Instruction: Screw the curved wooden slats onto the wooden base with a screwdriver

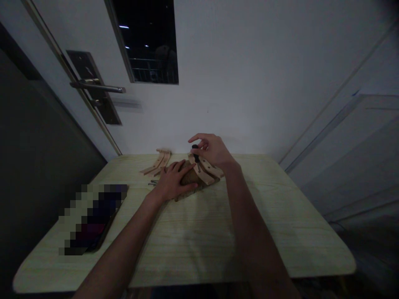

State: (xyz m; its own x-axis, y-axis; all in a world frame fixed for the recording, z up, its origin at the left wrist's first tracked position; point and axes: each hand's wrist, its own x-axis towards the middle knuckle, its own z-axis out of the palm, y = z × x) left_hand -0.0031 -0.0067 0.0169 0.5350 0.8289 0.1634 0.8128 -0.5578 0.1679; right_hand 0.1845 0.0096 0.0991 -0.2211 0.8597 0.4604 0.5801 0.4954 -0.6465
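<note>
A small wooden assembly of curved, hole-drilled strips on a flat base lies at the far middle of the pale table. My left hand lies flat on the base with fingers stretched out, pressing it down. My right hand hovers over the curved strips, thumb and forefinger pinched on a small black tool or screw standing upright in a strip. Two loose curved wooden strips rest just left of the assembly, near the wall.
A pixelated dark flat object lies on the table's left side. Small dark metal bits sit by my left wrist. A door with a lever handle stands at the left; a white wall is right behind the table.
</note>
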